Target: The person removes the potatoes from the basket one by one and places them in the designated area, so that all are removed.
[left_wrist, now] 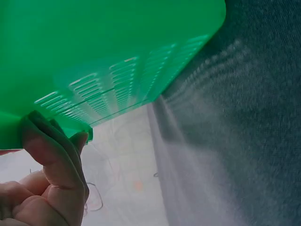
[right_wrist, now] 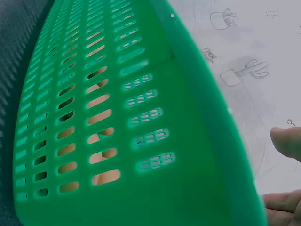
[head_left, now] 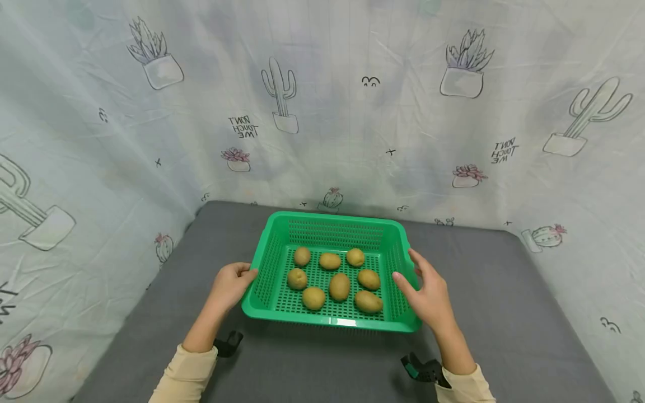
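A green plastic basket (head_left: 330, 321) with slotted walls stands in the middle of the grey table, and several potatoes (head_left: 340, 287) lie spread over its floor. My left hand (head_left: 232, 286) pinches the rim at the basket's left side; from the left wrist view its curled fingers (left_wrist: 56, 155) show under the rim. At the right side is my right hand (head_left: 430, 294), its thumb held apart from its fingers. In the right wrist view the thumb (right_wrist: 288, 142) stands clear of the rim, and the other fingers are partly hidden behind it.
Grey cloth covers the table (head_left: 322, 364). A pale curtain (head_left: 342, 112) printed with potted cacti hangs behind and along both sides. Black wrist straps (head_left: 425, 369) show near the cream sleeves.
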The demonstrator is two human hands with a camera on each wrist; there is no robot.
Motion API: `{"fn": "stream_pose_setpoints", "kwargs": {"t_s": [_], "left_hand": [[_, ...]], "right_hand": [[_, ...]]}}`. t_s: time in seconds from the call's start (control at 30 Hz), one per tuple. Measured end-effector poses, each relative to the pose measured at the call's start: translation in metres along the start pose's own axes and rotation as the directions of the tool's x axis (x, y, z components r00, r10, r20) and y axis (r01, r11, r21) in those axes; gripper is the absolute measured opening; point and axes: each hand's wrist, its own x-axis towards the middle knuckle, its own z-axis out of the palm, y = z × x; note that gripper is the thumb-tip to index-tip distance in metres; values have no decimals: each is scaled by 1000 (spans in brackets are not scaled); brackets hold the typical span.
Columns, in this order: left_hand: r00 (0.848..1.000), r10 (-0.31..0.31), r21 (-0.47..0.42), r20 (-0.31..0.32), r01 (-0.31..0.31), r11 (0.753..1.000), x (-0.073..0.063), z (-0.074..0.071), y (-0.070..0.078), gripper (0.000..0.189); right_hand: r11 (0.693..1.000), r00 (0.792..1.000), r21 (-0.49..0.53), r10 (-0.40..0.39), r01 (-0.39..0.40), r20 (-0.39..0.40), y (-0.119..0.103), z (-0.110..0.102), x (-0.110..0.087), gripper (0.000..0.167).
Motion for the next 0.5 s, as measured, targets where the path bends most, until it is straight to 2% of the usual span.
{"fn": "stream_pose_setpoints", "kwargs": {"t_s": [0.1,0.23,0.5], "left_hand": [[999,-24,-70,29,26,997,1,-2,-1,44],[998,-47,-112,52,53,992,1,-3,-3,49],[998,-52,-119,41,56,991,0,0,-4,46]], "right_hand": [[999,1000,32,-24,24,0,0,0,4,62],[997,999,72,-27,25,22,-1,-2,10,60],[980,993,191,-76,58,92,-13,-10,31,55]]}}
